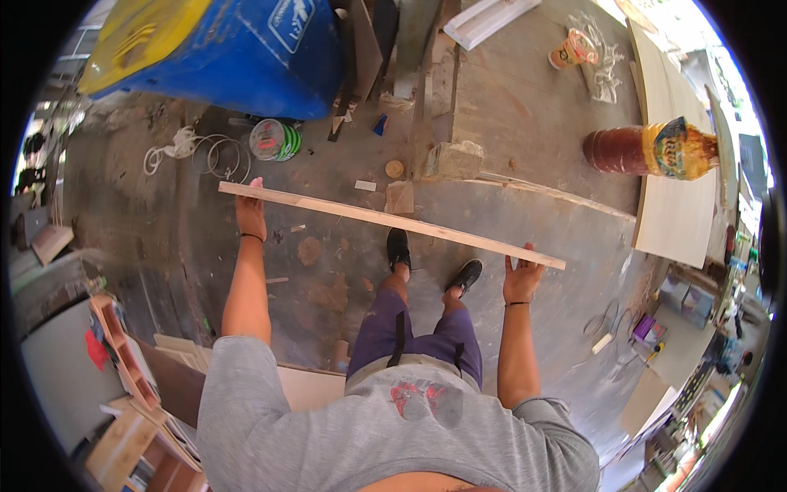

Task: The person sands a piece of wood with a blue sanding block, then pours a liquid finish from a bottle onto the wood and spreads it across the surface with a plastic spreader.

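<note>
A long, thin wooden strip (385,221) runs across the middle of the frame, from the centre left down to the right of centre, held in the air above the concrete floor (533,107). The left hand (250,211) holds it near its upper left end, the grip closed around the strip with the fingers wrapped over its far edge. The right hand (521,279) supports it near the lower right end, palm under the wood and fingers spread upward against it, so that grip is loose rather than clenched. Both wrists wear a thin dark band. Below the strip, in the centre, stand the person's two black shoes (433,261) on the stained floor, with purple shorts and a grey shirt filling the lower part of the frame. In the upper left lies a large blue barrel with a yellow lid (238,45), and just below it a small round tin (273,139) beside coils of wire (220,156). At the upper right a brown plastic bottle with a yellow label (648,150) lies on its side, touching a pale flat board (676,205). Stacked wooden pieces (131,369) sit at the lower left.
</note>
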Motion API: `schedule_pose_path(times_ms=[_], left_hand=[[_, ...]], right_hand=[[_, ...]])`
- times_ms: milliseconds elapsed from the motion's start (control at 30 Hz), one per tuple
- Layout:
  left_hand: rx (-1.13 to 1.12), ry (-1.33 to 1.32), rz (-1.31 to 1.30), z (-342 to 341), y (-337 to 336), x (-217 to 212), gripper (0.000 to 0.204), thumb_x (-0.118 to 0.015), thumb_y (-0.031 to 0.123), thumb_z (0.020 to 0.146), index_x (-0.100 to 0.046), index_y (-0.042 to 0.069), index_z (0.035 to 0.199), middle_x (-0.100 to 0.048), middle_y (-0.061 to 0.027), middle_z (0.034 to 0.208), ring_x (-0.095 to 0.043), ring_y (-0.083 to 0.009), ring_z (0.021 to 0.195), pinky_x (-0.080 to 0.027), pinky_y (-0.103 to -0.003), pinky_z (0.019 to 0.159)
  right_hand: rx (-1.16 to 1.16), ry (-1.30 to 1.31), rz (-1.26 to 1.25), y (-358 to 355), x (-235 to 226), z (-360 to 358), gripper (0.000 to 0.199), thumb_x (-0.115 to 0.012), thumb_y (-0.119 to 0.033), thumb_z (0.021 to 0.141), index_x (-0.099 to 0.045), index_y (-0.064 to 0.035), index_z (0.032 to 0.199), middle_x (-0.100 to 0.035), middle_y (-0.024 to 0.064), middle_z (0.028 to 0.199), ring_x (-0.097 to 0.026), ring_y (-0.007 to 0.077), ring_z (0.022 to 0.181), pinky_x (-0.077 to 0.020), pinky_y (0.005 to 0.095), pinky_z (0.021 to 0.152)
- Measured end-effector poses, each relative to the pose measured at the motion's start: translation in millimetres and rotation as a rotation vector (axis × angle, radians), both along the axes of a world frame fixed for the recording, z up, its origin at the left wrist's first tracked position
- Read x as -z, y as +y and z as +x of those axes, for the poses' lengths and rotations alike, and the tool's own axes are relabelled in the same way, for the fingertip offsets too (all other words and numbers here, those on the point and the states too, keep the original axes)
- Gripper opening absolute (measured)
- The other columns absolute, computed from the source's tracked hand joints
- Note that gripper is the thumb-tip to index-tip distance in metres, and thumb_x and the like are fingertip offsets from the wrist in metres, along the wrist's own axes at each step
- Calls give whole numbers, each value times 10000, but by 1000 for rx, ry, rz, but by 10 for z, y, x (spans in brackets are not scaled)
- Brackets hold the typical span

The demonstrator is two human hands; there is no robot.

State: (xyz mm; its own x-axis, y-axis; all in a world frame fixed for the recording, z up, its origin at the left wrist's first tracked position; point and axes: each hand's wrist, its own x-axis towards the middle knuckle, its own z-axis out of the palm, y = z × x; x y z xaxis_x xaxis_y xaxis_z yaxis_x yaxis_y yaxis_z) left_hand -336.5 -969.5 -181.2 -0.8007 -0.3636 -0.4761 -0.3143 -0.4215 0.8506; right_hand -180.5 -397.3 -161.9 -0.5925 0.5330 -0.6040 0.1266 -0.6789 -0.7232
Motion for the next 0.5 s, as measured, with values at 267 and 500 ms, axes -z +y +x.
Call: schedule_pose_path(times_ms=[267,500], left_hand=[[54,52,-23,-398,-80,522,482,-314,370,941,-489,-5,1189,-479,-119,1274,-392,-230,1236,-239,-333,1071],[11,-42,2,-747,32,784,495,-319,376,931,-479,-8,1200,-490,-135,1256,-417,-228,1213,-266,-332,1053]], right_hand=[[42,-47,-8,-55,439,-72,640,-352,-548,880,-345,-84,1321,-329,32,1371,-212,176,1309,-232,469,1042],[62,-76,15,-74,596,-237,646,-336,-552,885,-300,-107,1351,-288,40,1409,-180,185,1331,-270,488,1016]])
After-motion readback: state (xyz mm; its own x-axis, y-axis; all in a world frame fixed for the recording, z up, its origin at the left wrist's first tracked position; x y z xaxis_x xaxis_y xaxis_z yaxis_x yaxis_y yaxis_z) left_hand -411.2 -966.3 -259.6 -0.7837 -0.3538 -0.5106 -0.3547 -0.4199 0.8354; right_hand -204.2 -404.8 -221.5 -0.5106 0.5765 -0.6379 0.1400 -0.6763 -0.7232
